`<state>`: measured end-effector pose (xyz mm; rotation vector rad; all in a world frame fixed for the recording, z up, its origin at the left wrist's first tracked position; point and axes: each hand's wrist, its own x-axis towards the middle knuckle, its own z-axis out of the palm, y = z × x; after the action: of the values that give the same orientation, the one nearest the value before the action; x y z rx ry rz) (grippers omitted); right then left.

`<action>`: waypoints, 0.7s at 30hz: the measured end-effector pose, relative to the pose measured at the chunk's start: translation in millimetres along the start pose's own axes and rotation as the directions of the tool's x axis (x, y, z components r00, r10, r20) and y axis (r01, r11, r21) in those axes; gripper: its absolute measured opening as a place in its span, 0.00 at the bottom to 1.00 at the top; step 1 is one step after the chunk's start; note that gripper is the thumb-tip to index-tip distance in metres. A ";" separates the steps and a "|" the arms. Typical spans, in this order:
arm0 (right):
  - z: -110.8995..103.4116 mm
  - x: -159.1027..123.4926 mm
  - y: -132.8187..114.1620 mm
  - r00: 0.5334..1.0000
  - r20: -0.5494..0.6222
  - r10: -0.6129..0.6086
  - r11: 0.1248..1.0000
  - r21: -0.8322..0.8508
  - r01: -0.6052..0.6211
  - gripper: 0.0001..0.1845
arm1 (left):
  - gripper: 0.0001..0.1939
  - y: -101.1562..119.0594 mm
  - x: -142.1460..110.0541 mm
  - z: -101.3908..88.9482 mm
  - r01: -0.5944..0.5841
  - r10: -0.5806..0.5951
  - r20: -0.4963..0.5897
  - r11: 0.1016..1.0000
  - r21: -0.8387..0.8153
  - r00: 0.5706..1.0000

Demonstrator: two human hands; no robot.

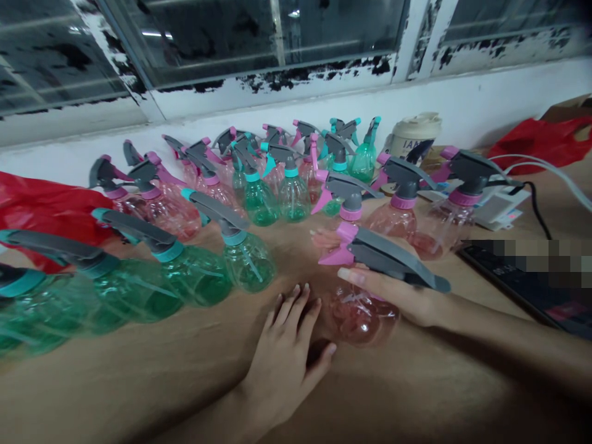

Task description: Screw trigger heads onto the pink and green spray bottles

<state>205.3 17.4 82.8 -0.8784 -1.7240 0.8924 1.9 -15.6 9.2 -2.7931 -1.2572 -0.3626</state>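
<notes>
While the right grip point(411, 299) is clamped around a pink spray bottle point(363, 320), the left grip point(285, 354), spread apart, rests beside it on the bench point(152, 388).

Far side: white wall point(494, 95), windows point(324, 40) with peeling paint around. Far left: crumpled red bag point(46, 213). Far right: lidded cup point(414, 132), second red bag point(536, 148), cardboard box point(567, 110), white cable point(548, 163). Right, nearer: dark phone point(502, 280) lying flat on wooden table point(102, 394).
</notes>
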 end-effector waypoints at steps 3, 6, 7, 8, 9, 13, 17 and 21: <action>-0.2 -0.1 1.0 0.999 0.008 0.036 0.999 -0.021 -0.036 0.07 | 0.26 0.3 -0.3 0.0 0.001 -0.001 -0.003 1.000 -0.008 1.000; 0.0 -0.7 0.8 1.000 0.011 0.017 1.000 0.022 -0.017 0.11 | 0.28 0.8 -1.1 0.0 0.002 -0.002 0.001 1.000 0.002 1.000; 0.1 -1.1 0.5 1.000 0.017 0.013 0.998 0.059 -0.014 0.15 | 0.28 0.9 -1.4 0.2 0.001 -0.001 0.005 1.000 0.006 1.000; 0.2 -1.5 0.2 1.000 0.025 0.016 0.995 0.095 -0.018 0.17 | 0.28 1.0 -1.7 0.4 -0.001 0.001 0.008 1.000 0.011 1.000; 0.3 -2.0 0.0 0.999 0.036 0.023 0.992 0.121 -0.027 0.18 | 0.28 1.0 -1.9 0.7 -0.002 0.002 0.008 1.000 0.014 1.000; -0.4 -2.7 0.2 0.999 0.040 0.034 0.995 0.093 -0.037 0.11 | 0.28 0.3 -1.9 2.1 0.007 -0.007 -0.007 1.000 0.022 1.000; -1.5 -2.2 3.0 0.998 0.057 0.016 0.998 0.054 -0.019 0.09 | 0.28 -0.6 -1.4 2.5 0.007 -0.007 -0.014 1.000 0.012 1.000; -1.7 -0.8 2.9 0.998 0.052 0.029 1.000 -0.001 -0.029 0.09 | 0.27 -0.7 -1.3 2.0 -0.003 0.003 -0.021 1.000 0.021 1.000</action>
<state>207.6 18.4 80.4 -0.8892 -1.7602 0.9421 0.9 -15.8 6.9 -2.7657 -1.2451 -0.3757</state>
